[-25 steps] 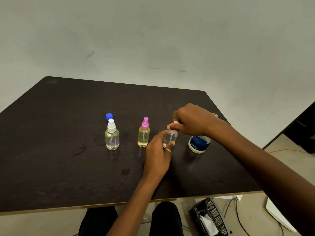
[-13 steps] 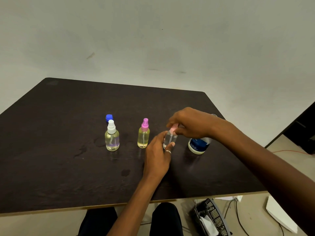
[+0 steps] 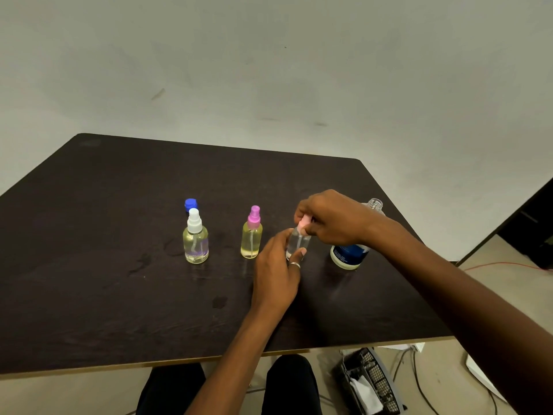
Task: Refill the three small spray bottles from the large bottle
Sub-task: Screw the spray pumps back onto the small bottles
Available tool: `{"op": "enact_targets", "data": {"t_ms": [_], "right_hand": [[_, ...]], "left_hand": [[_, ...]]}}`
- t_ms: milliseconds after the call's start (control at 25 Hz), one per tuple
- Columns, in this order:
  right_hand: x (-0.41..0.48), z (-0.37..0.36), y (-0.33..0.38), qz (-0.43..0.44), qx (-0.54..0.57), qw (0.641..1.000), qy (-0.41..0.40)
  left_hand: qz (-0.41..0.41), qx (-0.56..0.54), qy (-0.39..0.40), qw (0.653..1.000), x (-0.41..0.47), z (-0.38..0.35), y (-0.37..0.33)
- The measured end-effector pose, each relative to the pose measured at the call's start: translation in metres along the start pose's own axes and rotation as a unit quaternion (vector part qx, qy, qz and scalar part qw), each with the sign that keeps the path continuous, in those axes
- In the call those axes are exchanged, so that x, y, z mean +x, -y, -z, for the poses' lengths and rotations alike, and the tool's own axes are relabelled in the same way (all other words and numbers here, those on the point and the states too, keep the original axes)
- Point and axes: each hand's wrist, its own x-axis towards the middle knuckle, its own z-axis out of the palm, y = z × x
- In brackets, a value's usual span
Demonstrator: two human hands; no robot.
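Three small spray bottles stand in a row on the dark tabletop (image 3: pixel 104 295). The white-top bottle (image 3: pixel 196 241) and the magenta-top bottle (image 3: pixel 252 235) hold yellowish liquid. My left hand (image 3: pixel 276 274) grips the third bottle (image 3: pixel 296 242), which looks clear, low on its body. My right hand (image 3: pixel 332 218) pinches its pale pink sprayer (image 3: pixel 304 222) from above. The large bottle (image 3: pixel 348 256) stands uncapped just behind my right wrist, and its blue cap (image 3: pixel 190 204) lies behind the white-top bottle.

I judge the step to be turning the sprayer, though I cannot tell which way. To do it well, I should keep the base pressed on the tabletop, twist only the collar, hold the bottle upright, and keep my forearm clear of the open large bottle.
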Motion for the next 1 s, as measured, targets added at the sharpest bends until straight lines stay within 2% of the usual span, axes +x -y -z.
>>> {"op": "enact_targets", "data": {"t_ms": [160,440,1000], "right_hand": [[-0.005,-0.01,0.004,-0.034,0.014,0.998,-0.05],[-0.005,-0.02,0.009,-0.096,0.044,0.99,-0.09],[-0.005,-0.016,0.014,-0.109,0.047,0.989,-0.086]], "left_hand": [[-0.002,-0.005,-0.002,1.0,0.0,-0.001,0.002],[-0.005,-0.003,-0.005,1.0,0.001,-0.002,0.002],[-0.019,-0.015,-0.009,1.0,-0.003,0.001,-0.005]]}}
